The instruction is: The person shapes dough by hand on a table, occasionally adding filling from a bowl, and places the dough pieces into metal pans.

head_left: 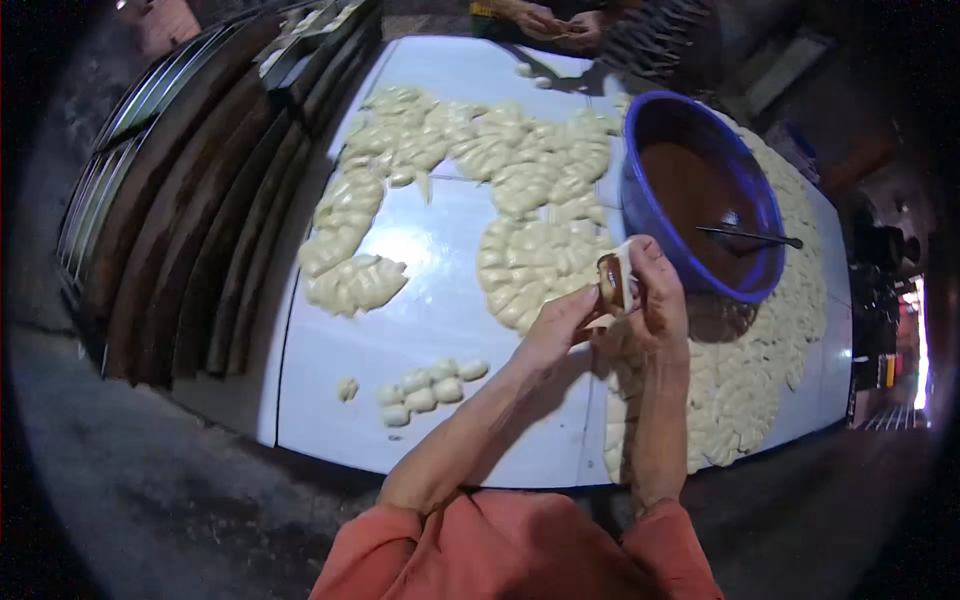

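Between my two hands is a piece of pale dough (627, 274) with glossy brown filling on it, held up over the table just left of the blue tub. My left hand (563, 318) pinches its near left side, where the brown filling faces. My right hand (658, 290) closes round its right side, with the fingers partly hidden behind it. The blue tub (650, 235) holds smooth brown filling (685, 190). A dark-handled utensil (755, 236) rests in the filling, its handle over the right rim.
Shaped dough pieces (545, 250) lie in dense rows across the white table (420, 240), also right of the tub. Several round dough balls (420, 388) sit near the front edge. Dark stacked trays (190, 220) stand at the left. Across the table are another person's hands (560, 25).
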The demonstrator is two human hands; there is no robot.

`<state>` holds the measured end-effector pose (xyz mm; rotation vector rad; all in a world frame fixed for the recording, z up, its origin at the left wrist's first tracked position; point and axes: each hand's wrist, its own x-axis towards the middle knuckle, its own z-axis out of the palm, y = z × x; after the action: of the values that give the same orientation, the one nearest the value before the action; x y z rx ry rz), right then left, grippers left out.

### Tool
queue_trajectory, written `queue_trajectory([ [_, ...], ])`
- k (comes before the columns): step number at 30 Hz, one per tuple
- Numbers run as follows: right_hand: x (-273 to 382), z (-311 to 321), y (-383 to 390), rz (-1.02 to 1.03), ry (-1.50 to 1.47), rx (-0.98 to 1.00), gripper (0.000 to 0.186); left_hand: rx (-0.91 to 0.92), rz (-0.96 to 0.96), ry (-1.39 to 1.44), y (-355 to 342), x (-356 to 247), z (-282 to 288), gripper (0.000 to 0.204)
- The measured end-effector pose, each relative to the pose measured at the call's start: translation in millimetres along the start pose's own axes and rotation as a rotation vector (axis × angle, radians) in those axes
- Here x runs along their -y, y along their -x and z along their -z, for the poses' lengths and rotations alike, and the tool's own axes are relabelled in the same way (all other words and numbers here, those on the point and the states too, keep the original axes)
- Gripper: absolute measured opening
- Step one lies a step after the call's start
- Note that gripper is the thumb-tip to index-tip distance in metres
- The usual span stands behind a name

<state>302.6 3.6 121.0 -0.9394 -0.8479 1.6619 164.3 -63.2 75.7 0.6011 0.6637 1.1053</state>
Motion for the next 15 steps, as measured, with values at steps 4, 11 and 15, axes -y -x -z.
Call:
queue_trajectory([
  [4,-51.2,-9.9,3.4,-0.063,-0.08,0.17,0.016,-0.157,-0.002,0.339,30.3,-12.7,30.7,0.036],
  [11,-97.1,-65.1,35.6,0.221,0.618,0.218,0.051,-0.555,-0.128,0.216,67.2,-25.8,85.4,0.027],
  [15,-118.0,-96.6,42.8,0.507,1.092,0.191,0.036,-0.594,-0.246,0.066,74.6,-20.9,105.1,0.031],
])
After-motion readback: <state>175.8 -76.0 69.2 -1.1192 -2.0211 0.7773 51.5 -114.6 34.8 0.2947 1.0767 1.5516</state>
